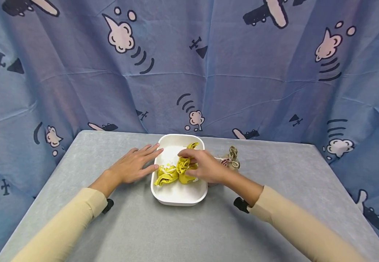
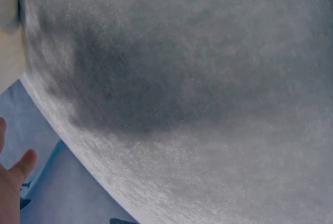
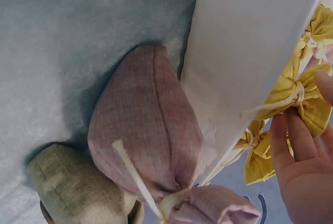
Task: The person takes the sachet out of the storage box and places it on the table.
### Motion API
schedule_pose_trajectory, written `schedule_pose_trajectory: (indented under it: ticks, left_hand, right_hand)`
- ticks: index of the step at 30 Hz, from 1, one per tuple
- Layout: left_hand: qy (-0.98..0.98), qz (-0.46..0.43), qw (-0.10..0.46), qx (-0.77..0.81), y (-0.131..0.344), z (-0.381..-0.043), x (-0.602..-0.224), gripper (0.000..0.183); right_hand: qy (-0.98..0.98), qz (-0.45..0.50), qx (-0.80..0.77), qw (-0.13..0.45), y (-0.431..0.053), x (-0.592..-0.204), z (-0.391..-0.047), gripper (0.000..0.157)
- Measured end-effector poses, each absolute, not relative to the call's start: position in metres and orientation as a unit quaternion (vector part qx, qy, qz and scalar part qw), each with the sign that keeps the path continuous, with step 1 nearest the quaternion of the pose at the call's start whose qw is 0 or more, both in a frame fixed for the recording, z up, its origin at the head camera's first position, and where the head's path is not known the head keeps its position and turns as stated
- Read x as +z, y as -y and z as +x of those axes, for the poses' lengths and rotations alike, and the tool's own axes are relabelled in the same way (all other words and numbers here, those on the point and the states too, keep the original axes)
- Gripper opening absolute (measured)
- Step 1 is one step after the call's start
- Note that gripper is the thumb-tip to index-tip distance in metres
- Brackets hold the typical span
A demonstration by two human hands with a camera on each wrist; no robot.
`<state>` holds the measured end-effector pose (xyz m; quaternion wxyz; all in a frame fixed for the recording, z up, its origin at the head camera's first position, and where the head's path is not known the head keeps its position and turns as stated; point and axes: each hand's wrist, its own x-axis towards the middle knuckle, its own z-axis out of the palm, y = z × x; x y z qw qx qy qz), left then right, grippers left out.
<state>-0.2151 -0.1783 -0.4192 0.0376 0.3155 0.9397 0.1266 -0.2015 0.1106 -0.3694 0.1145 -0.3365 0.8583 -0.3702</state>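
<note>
A yellow cloth pouch tied with a pale cord (image 3: pixel 283 91) is held by the right hand (image 1: pixel 207 165); its gathered cloth is gripped between the thumb and the curled fingers. This pouch is located within the white rectangular tray with rounded corners (image 1: pixel 178 199), in its right half; whether its bottom is supported by the tray cannot be told. Just beside it, on the left, a second yellow pouch (image 1: pixel 166 178) is seen lying in the tray, also tied with pale cord. A third yellow pouch (image 3: pixel 258 166) can be seen at the far right part of the tray, partly hidden by the right hand.

The left hand (image 1: pixel 133 165) is placed at the left side of the tray, with its fingers extended and spread, and nothing is gripped by them. The fingertips are seen at the left rim, but whether the rim is touched cannot be told.

Outside the tray, near its right wall, a mauve cloth pouch with a pale cord (image 3: pixel 148 120) and an olive-brown cloth pouch (image 3: pixel 78 187) are placed close together on the grey table (image 1: pixel 150 233). Both arms are covered by cream sleeves (image 1: pixel 64 225). Behind the table, a blue printed curtain (image 1: pixel 163 91) is hung.
</note>
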Motion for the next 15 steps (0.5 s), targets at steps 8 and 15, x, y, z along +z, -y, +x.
schedule_pose_trajectory:
  ticks: [8,15]
  left_hand:
    - [-0.939,0.317,0.037,0.127,0.177,-0.215,-0.419,0.067]
    - [-0.939,0.316,0.036,0.127,0.178,-0.215,-0.421,0.066]
  right_hand:
    - [-0.882,-0.329,-0.325,0.093,-0.109,-0.375,-0.201,0.054]
    - [-0.898,-0.331,-0.284,0.057,-0.106,-0.38,-0.199,0.052]
